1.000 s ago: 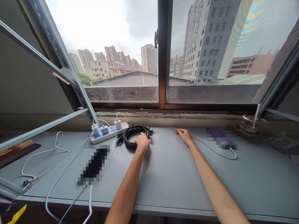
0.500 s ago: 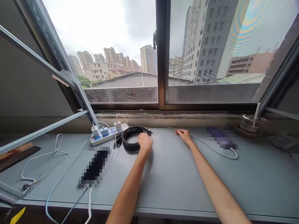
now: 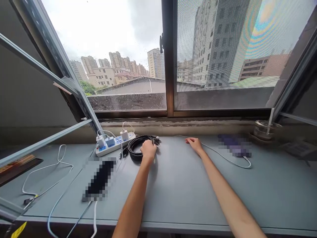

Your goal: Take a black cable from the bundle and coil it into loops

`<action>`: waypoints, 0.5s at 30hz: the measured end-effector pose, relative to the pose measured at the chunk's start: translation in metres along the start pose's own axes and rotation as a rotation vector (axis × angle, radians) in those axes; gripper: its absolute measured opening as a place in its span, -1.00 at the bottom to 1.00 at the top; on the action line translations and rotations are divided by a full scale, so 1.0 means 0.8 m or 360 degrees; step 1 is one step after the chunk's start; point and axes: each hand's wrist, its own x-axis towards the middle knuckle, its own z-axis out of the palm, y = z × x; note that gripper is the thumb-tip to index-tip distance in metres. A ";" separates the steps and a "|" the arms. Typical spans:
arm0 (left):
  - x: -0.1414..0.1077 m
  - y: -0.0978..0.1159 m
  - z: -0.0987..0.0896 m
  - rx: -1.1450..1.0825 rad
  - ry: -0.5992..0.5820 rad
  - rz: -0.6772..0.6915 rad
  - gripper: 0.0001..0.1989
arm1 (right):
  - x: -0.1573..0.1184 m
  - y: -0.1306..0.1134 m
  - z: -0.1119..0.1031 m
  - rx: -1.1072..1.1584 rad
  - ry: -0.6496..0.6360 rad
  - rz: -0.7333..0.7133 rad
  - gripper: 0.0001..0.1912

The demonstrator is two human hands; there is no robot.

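A coil of black cable [image 3: 135, 155] lies on the grey table, its plug ends bunched at the back right. My left hand [image 3: 148, 149] has its fingers wrapped round the coil's right side. Farther right, my right hand [image 3: 194, 144] rests low at the table, its fingers bent and pressed together. A thin white cable [image 3: 223, 156] passes under or behind that hand and runs to a blurred purple device [image 3: 234, 145]. Whether the right fingers grip this cable is hidden.
Left of the coil is a white power strip [image 3: 106, 150] with several white chargers. A pixelated dark device [image 3: 100, 178] lies nearer, with cables over the table's front edge [image 3: 188, 225]. A glass jar [image 3: 264, 130] stands back right. A metal frame [image 3: 81, 96] slants at left.
My left hand has shifted slightly left and closed more firmly round the coil. The right hand stays nearly where it was; the view has shifted a little.
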 end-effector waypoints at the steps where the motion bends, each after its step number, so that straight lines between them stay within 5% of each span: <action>1: 0.000 0.000 -0.002 -0.0025 0.0005 -0.0002 -0.79 | 0.000 0.000 0.000 0.0006 0.0001 -0.0005 -0.72; 7: -0.003 0.004 -0.013 -0.0245 0.0230 -0.0045 -0.77 | 0.002 0.003 0.004 0.0037 0.0013 -0.0021 -0.72; 15: -0.006 0.006 -0.052 -0.0901 0.1010 -0.0268 -0.65 | 0.005 -0.001 0.007 0.0060 0.0018 0.0009 -0.72</action>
